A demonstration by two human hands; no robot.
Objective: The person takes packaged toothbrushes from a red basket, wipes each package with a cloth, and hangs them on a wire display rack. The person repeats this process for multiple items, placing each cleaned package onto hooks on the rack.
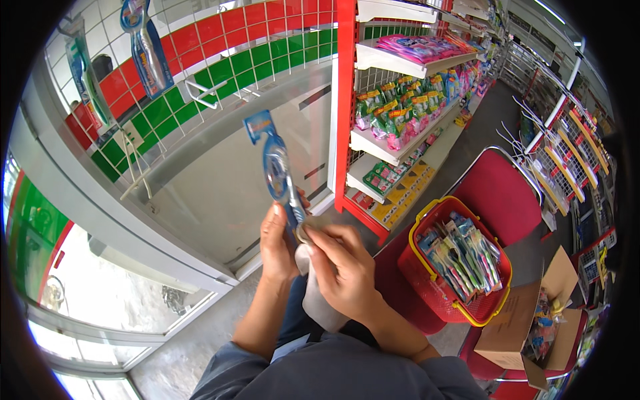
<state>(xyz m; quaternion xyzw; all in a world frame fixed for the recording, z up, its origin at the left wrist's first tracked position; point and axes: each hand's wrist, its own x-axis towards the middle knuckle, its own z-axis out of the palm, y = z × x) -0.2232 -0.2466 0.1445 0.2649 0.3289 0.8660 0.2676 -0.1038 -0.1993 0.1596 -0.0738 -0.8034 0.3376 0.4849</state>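
In front of me my left hand [277, 247] is closed around the lower part of a blue blister-packed toothbrush [277, 167]. The pack leans slightly left, its blue top end pointing away from me. My right hand [343, 267] pinches a grey cloth [323, 303] against the pack's lower end, and the cloth hangs down below the fingers. Two similar packs, a blue one [148, 53] and a green-and-red one [88, 80], hang on the white wire grid [267, 47] at the upper left.
A red basket [421, 283] with several packed toothbrushes stands on a red chair to my right. Behind it is another red chair [497, 193]. An opened cardboard box [507, 327] sits at the lower right. Stocked shelves [373, 143] rise ahead; a glass-panelled frame [153, 247] is on the left.
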